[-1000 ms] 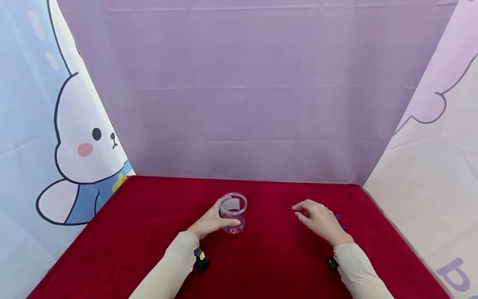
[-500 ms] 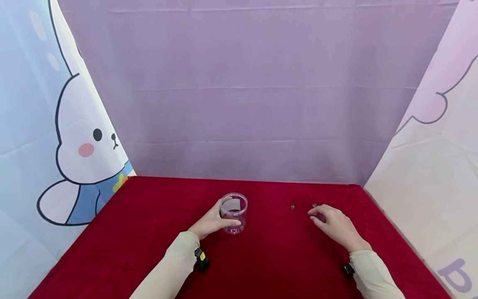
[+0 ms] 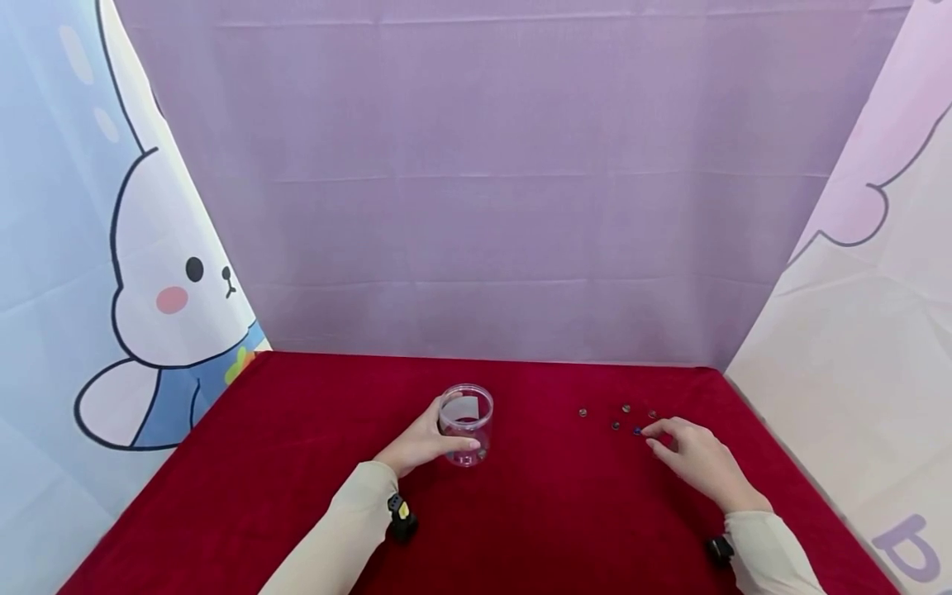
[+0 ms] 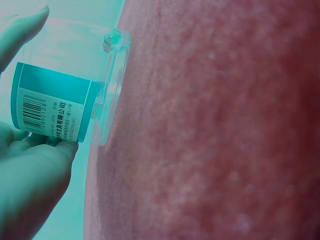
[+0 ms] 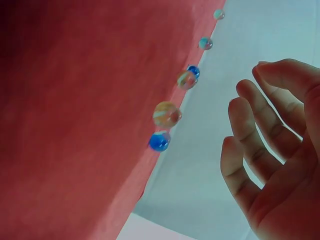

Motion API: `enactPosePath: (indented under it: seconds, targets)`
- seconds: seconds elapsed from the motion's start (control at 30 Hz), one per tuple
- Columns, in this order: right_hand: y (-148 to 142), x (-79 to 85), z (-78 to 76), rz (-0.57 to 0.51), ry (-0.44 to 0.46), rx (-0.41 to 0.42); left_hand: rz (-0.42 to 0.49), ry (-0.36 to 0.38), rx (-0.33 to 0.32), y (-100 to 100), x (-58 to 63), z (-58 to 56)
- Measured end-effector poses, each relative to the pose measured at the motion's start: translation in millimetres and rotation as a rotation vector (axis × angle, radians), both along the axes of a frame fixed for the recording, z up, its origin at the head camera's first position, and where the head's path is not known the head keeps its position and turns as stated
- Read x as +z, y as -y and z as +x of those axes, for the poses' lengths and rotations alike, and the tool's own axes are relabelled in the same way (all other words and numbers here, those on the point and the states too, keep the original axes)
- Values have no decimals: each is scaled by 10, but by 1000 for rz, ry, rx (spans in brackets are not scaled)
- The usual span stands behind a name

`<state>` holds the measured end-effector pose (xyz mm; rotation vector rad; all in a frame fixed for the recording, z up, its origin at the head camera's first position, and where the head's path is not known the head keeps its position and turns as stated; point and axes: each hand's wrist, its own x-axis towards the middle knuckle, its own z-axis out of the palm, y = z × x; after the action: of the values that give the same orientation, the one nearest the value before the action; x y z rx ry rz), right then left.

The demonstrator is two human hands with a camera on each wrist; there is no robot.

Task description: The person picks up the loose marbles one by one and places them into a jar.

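Note:
In the head view my left hand (image 3: 427, 438) grips a clear plastic jar (image 3: 466, 413) around its side, upright on the cloth. The left wrist view shows the jar's barcode label (image 4: 52, 107) and a few marbles (image 4: 114, 38) at its bottom. My right hand (image 3: 695, 459) hovers at the right, fingertips close to a blue marble (image 3: 637, 430). The right wrist view has its fingers loosely bent, holding nothing, apart from a scattered line of marbles: orange-streaked (image 5: 166, 115), blue (image 5: 160, 141) and pale clear ones (image 5: 205, 43).
A red cloth (image 3: 535, 512) covers the table. Behind it hangs a purple curtain (image 3: 476, 182). Printed panels flank both sides, with a cartoon rabbit (image 3: 171, 273) on the left one. Small marbles (image 3: 583, 412) lie right of the jar.
My right hand has moved right and toward me over the cloth, uncovering several marbles on the table. The left hand and the jar have stayed in place.

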<state>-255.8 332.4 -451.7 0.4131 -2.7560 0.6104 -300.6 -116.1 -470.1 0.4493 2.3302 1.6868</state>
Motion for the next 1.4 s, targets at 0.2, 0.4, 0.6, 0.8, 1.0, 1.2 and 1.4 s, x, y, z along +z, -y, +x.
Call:
enactPosePath:
  seconds: [0.2, 0.4, 0.6, 0.8, 1.0, 1.2, 1.4]
  targets:
    - [-102, -9, 48, 2, 50, -21, 12, 4, -6, -3, -3, -7]
    - [-190, -9, 88, -1, 80, -29, 7, 1, 7, -8, 10, 11]
    - [-294, 6, 127, 4, 153, -21, 8, 4, 0, 0, -1, -3]
    - [-355, 8, 156, 10, 204, -20, 17, 2, -1, -8, 12, 0]
    - [-385, -1, 155, 18, 238, -20, 15, 11, 6, -10, 16, 12]
    - [-400, -4, 142, 31, 264, -4, 25, 14, 9, -14, 32, 23]
    - [-388, -12, 133, 45, 279, 5, 23, 8, 9, -15, 38, 35]
